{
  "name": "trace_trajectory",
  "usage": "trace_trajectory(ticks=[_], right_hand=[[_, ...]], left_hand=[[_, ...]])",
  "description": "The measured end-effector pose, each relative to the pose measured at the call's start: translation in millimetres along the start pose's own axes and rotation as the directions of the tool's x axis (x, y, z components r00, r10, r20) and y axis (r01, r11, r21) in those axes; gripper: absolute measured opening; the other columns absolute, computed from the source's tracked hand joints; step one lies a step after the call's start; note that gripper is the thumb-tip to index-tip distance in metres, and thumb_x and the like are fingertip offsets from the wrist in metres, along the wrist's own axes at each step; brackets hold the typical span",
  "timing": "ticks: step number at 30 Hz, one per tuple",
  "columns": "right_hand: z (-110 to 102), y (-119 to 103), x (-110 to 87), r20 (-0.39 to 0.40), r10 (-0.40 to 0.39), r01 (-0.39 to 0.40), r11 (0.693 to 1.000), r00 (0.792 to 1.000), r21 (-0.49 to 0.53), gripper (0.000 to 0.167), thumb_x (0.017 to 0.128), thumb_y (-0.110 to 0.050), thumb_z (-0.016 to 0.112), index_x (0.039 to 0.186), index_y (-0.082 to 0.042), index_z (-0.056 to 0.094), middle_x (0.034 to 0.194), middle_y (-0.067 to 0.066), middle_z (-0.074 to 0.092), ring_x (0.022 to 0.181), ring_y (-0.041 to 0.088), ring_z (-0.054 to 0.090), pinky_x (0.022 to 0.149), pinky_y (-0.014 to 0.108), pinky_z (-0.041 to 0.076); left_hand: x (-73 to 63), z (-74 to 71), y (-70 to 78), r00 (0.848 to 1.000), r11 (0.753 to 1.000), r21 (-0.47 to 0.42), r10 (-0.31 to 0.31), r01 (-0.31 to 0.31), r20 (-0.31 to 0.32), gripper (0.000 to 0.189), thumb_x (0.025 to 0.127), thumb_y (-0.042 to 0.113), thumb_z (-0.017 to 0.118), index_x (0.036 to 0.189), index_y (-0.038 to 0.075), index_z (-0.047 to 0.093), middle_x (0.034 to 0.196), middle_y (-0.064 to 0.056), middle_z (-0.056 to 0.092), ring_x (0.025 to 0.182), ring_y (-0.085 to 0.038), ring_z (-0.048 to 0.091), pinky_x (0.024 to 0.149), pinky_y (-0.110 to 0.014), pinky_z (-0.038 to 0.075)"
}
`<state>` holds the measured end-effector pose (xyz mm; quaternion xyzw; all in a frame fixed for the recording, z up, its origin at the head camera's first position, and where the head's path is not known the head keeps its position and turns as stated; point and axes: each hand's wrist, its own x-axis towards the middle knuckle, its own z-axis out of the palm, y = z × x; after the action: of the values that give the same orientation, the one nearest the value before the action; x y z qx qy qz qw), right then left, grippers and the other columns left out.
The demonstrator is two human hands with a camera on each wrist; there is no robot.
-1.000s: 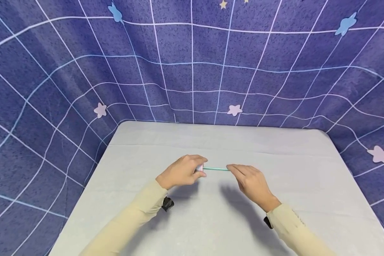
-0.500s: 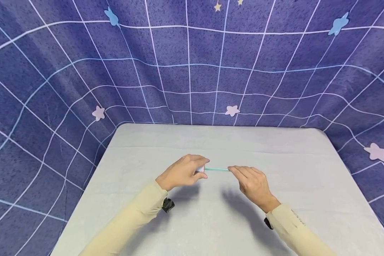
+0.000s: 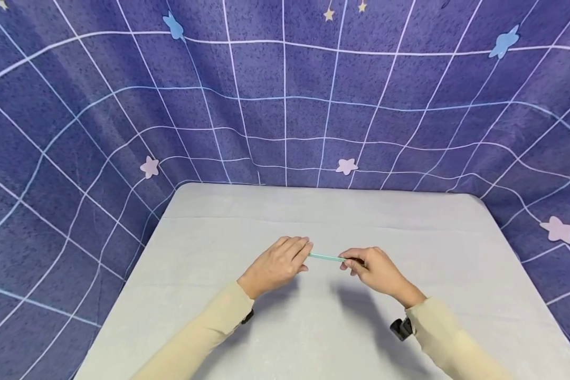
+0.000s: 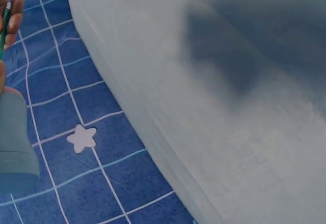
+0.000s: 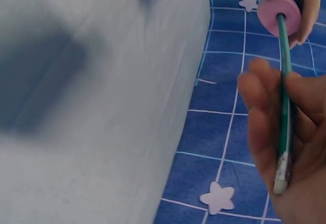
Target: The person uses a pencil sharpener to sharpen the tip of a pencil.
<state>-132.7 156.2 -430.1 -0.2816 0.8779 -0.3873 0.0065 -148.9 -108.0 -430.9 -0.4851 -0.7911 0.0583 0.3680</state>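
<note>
A green pencil (image 3: 326, 257) with a white eraser end bridges the gap between my two hands above the table. In the right wrist view its far end goes into the hole in the pink face of a pencil sharpener (image 5: 268, 19). My left hand (image 3: 276, 265) grips that sharpener, covering it in the head view. The left wrist view shows the sharpener's light blue, rounded body (image 4: 14, 142). My right hand (image 3: 379, 270) pinches the pencil between thumb and fingers, and the eraser (image 5: 280, 185) sticks out over the palm.
A table with a pale grey cloth (image 3: 285, 327) lies beneath the hands. Behind it and along the sides hangs a dark blue curtain (image 3: 261, 116) with grid lines and stars. Each wrist carries a small black camera, like the one at my right cuff (image 3: 401, 329).
My right hand has rolled over, bringing its thumb and curled fingers into sight. My left hand has rolled the other way, now hiding the sharpener. The pencil tilts slightly down to the right.
</note>
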Motion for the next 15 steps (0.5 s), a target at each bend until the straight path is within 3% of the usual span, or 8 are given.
trace_trajectory(ticks=[2,3,5,7,8,10,13,15], right_hand=[[3.9,0.3,-1.1,-0.097,-0.091,0.077,0.987,0.991,-0.141,0.018,0.086,-0.001,0.065,0.103,-0.003,0.071,0.085,0.004,0.073,0.059,0.003,0.058,0.052,0.02,0.05],[6.1,0.6,-1.7,-0.147,-0.157,0.122,0.967,0.977,-0.224,0.02,0.084,-0.001,0.067,0.104,-0.004,0.071,0.086,0.004,0.073,0.059,0.003,0.059,0.051,0.02,0.05],[9.1,1.2,-2.3,-0.236,-0.319,0.206,0.892,0.918,-0.403,0.022,0.084,-0.002,0.067,0.105,-0.006,0.07,0.089,0.005,0.073,0.061,0.01,0.064,0.053,0.025,0.052],[11.3,2.7,-2.4,-0.283,-0.469,0.251,0.788,0.837,-0.562,0.019,0.09,-0.004,0.06,0.106,-0.007,0.07,0.094,0.005,0.073,0.069,0.017,0.068,0.059,0.031,0.056],[11.8,3.0,-2.0,-0.291,-0.538,0.27,0.734,0.791,-0.623,0.02,0.093,-0.004,0.055,0.106,-0.007,0.07,0.094,0.005,0.073,0.075,0.02,0.07,0.064,0.034,0.057],[11.8,3.7,-1.2,-0.29,-0.642,0.295,0.645,0.71,-0.705,0.027,0.098,-0.006,0.045,0.107,-0.007,0.071,0.097,0.006,0.073,0.082,0.023,0.071,0.071,0.036,0.057],[11.5,5.4,-0.3,-0.268,-0.745,0.324,0.544,0.611,-0.774,0.03,0.1,-0.008,0.042,0.108,-0.008,0.072,0.102,0.005,0.073,0.088,0.022,0.071,0.079,0.037,0.056],[11.4,6.8,0.3,-0.25,-0.785,0.343,0.501,0.566,-0.795,0.028,0.099,-0.008,0.045,0.108,-0.008,0.072,0.105,0.005,0.073,0.09,0.022,0.07,0.082,0.037,0.055]], left_hand=[[0.8,-0.3,-1.5,1.0,0.998,-0.047,-0.028,0.029,0.009,0.049,0.088,0.036,0.061,0.117,-0.004,0.062,0.111,-0.013,0.067,0.101,-0.023,0.064,0.091,-0.031,0.051],[1.7,-1.2,-2.9,0.999,0.996,-0.08,-0.048,0.049,0.016,0.05,0.087,0.036,0.063,0.118,-0.004,0.062,0.112,-0.013,0.067,0.102,-0.023,0.064,0.091,-0.032,0.051],[4.4,-4.1,-6.5,0.995,0.983,-0.158,-0.088,0.094,0.044,0.052,0.085,0.035,0.066,0.119,-0.004,0.061,0.113,-0.013,0.066,0.103,-0.023,0.064,0.092,-0.032,0.051],[7.6,-7.3,-10.8,0.988,0.952,-0.267,-0.128,0.147,0.088,0.052,0.084,0.033,0.069,0.119,-0.004,0.061,0.114,-0.013,0.067,0.104,-0.023,0.065,0.092,-0.033,0.051],[9.2,-9.3,-13.1,0.983,0.928,-0.331,-0.143,0.174,0.117,0.051,0.084,0.032,0.07,0.119,-0.004,0.061,0.113,-0.013,0.067,0.104,-0.023,0.065,0.092,-0.033,0.052],[12.2,-13.4,-17.7,0.968,0.854,-0.463,-0.161,0.235,0.193,0.049,0.084,0.028,0.071,0.119,-0.005,0.061,0.111,-0.012,0.068,0.1,-0.02,0.066,0.09,-0.032,0.053],[16.4,-19.8,-24.1,0.93,0.714,-0.612,-0.162,0.341,0.33,0.046,0.086,0.024,0.07,0.121,-0.004,0.061,0.104,-0.007,0.068,0.088,-0.013,0.064,0.083,-0.027,0.054],[19.0,-22.9,-28.1,0.897,0.633,-0.655,-0.157,0.413,0.414,0.045,0.087,0.023,0.07,0.122,-0.004,0.061,0.103,-0.007,0.069,0.083,-0.01,0.062,0.081,-0.026,0.055]])
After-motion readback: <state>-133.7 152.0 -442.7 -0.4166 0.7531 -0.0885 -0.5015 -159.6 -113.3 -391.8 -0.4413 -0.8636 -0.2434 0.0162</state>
